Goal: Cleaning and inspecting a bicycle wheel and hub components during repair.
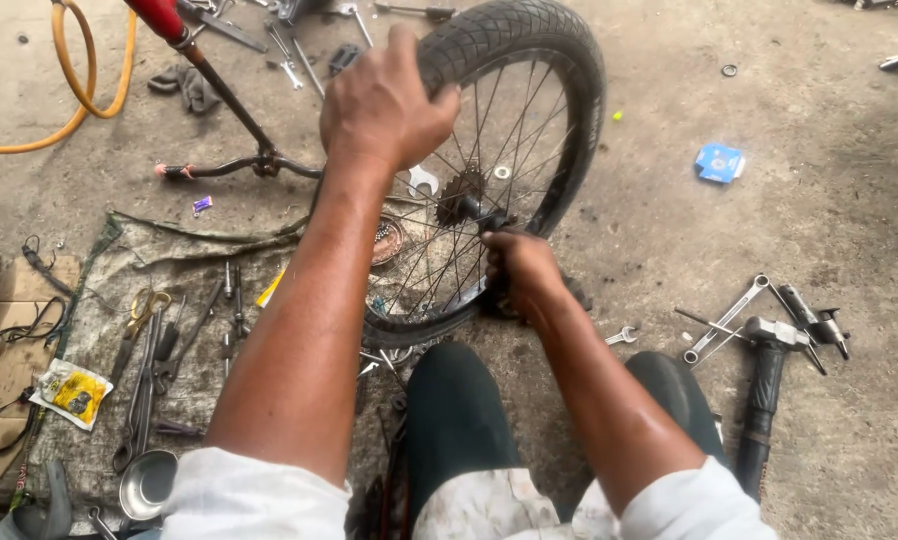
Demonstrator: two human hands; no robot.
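The person sits on the concrete floor (pixel 829 110) with a bicycle wheel (pixel 489 170) held upright in front of the knees. The left arm reaches forward, nearly straight, and the left hand (pixel 384 105) clamps over the top of the black tyre (pixel 529 40), fingers curled over the tread and the thumb on the near side. The right arm is bent at the elbow and angled inward; the right hand (pixel 519 265) is closed in a fist around something dark just beside the hub axle (pixel 479 210), though what it holds cannot be told. The small sprocket (pixel 459 195) sits at the hub, with spokes fanning out to the rim.

Left of the wheel, a grimy cloth (pixel 109 340) carries a row of hand tools, among them pliers (pixel 141 395) and yellow-handled scissors (pixel 146 308), with a small metal bowl (pixel 149 483) near its close edge. A red bicycle frame (pixel 209 85) and an orange hose (pixel 79 70) lie beyond. To the right, spanners (pixel 729 320) and a black-handled hammer (pixel 764 385) rest on the floor.
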